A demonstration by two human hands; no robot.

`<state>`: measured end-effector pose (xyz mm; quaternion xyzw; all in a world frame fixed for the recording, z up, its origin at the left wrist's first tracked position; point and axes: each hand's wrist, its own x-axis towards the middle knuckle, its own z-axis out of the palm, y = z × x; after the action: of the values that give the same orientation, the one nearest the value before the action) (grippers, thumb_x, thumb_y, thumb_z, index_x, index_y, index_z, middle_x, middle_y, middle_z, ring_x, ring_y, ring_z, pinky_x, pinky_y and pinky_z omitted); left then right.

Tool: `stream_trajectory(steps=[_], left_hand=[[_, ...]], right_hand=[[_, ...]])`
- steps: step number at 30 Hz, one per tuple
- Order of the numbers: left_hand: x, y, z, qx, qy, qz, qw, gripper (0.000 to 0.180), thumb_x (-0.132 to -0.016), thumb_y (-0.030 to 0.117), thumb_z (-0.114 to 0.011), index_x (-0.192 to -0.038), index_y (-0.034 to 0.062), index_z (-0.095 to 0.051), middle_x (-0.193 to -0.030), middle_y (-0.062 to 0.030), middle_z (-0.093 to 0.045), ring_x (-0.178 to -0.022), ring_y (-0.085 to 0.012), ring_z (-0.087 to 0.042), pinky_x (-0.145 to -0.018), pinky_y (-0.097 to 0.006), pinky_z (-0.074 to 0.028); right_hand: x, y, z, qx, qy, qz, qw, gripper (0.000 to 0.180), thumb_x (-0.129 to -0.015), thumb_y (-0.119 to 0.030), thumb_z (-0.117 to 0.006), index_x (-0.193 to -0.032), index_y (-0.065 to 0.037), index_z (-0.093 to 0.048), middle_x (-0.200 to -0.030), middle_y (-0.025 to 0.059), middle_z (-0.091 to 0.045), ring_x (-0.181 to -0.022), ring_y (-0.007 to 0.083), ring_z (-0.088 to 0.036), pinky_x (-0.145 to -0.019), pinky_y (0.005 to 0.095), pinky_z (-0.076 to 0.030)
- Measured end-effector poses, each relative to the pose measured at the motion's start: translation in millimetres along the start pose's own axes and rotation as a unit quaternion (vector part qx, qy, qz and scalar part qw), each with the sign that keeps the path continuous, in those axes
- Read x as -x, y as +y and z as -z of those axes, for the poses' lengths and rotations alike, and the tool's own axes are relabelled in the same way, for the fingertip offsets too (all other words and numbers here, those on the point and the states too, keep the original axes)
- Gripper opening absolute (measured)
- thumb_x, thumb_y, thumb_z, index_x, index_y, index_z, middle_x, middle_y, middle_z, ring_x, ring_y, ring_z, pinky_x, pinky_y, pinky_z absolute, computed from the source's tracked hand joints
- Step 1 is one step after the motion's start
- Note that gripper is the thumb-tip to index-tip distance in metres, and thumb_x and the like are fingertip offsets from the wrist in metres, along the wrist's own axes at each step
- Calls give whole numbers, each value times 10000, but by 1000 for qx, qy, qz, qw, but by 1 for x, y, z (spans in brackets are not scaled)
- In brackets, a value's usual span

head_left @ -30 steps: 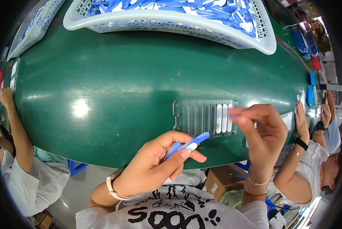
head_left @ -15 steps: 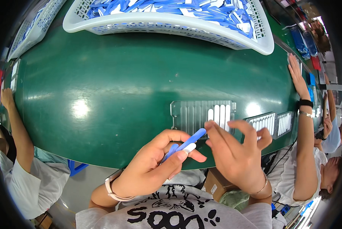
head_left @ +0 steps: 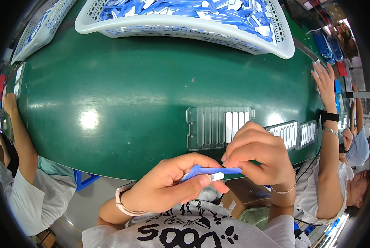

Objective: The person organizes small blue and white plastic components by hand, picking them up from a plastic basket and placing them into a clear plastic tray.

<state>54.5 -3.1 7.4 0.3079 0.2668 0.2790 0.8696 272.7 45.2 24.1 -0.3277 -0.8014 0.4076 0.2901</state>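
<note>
The person wears a light grey, short-sleeved shirt with black artwork on the front. Bold, rounded lettering runs across it, with a black paw print at the right-hand end. Above the lettering sits a line drawing in black, creased by folds and hard to make out. A smooth, pale pink strap circles the wrist of the bare left hand, joined to a slim, silvery piece seen edge-on. A thin, shiny bracelet loops around the wrist of the bare right hand.
</note>
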Motion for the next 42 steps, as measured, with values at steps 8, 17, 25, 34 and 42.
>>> stream_trajectory(steps=[8,17,25,34,42], left_hand=[[3,-1,8,22,-9,11,1000,245,-980,126,-460,-1185,-2,-502,-977,-104,-674,-526,-17,-386,-477,-169,-342],[2,-5,7,-45,98,-59,992,310,-959,73,-456,-1257,0,-412,-992,-186,-649,-566,-35,-402,-533,-173,-381],[6,-1,11,-45,81,-20,995,409,-951,68,-464,-1333,45,-321,-1021,-158,-650,-599,-37,-416,-575,-178,-392],[5,-5,11,-46,53,-34,997,425,-943,15,-462,-1335,28,-301,-1037,-170,-654,-738,-36,-510,-679,-178,-411],[5,-13,16,-98,16,-42,994,490,-909,-80,-464,-1343,-16,-245,-1186,-112,-536,-1053,-134,-553,-890,-255,-406]], right_hand=[[2,8,0,57,27,147,987,119,-624,-173,-791,-700,-121,-716,-804,4,-699,-628,128,-523,-527,251,-374],[-24,8,20,65,20,-230,971,59,-747,-84,-716,-784,-40,-702,-765,80,-677,-637,204,-583,-568,298,-441],[-41,18,12,177,0,-119,977,220,-684,-101,-765,-872,-37,-670,-697,62,-615,-657,186,-499,-603,302,-402],[-52,8,11,233,-29,-118,965,277,-678,-127,-774,-906,-47,-640,-770,53,-617,-677,180,-536,-588,312,-416],[-43,-25,-18,-1,-127,-97,987,103,-731,-70,-716,-820,-62,-663,-778,64,-588,-701,230,-567,-624,322,-459]])
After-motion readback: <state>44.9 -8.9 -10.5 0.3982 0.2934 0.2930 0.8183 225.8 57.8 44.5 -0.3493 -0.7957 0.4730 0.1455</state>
